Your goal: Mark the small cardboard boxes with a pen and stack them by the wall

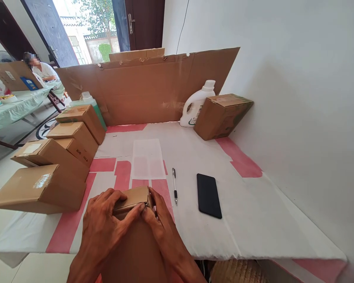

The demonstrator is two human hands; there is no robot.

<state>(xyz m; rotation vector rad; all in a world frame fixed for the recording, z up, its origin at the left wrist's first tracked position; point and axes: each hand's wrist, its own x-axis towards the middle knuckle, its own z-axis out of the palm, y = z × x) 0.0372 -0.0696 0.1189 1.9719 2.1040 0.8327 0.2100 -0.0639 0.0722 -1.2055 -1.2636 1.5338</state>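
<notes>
Clock face: centred on the box in your hands, 12 o'clock straight away from you.

Item, centre: one cardboard box, at the near edge of the cloth-covered table, its narrow end facing up and its body running down toward you. What bears its lower part: cannot tell.

Item, 9 o'clock: your left hand, clamped on the box, fingers curled over the narrow end, thumb stretched across to the corner.

Item, 3 o'clock: your right hand, also clamped on the box, fingers along its side, thumb meeting the same corner.

Step in hand, as judged: close work on that corner and its flap edge; whether you are pressing or prying is hidden by your thumbs.

Next move, as judged: calls for a steady left hold, with even thumb pressure at the corner so the board does not crease.

Nearby stock: translucent sheet, 12 o'clock; pen, 2 o'clock; black phone, between 2 and 3; white jug, 1 o'clock, touching or just beside a taped carton; row of cartons, 10 o'clock; bottle of green liquid, 11 o'clock; cardboard panel, 12 o'clock, beyond the sheet.
</notes>
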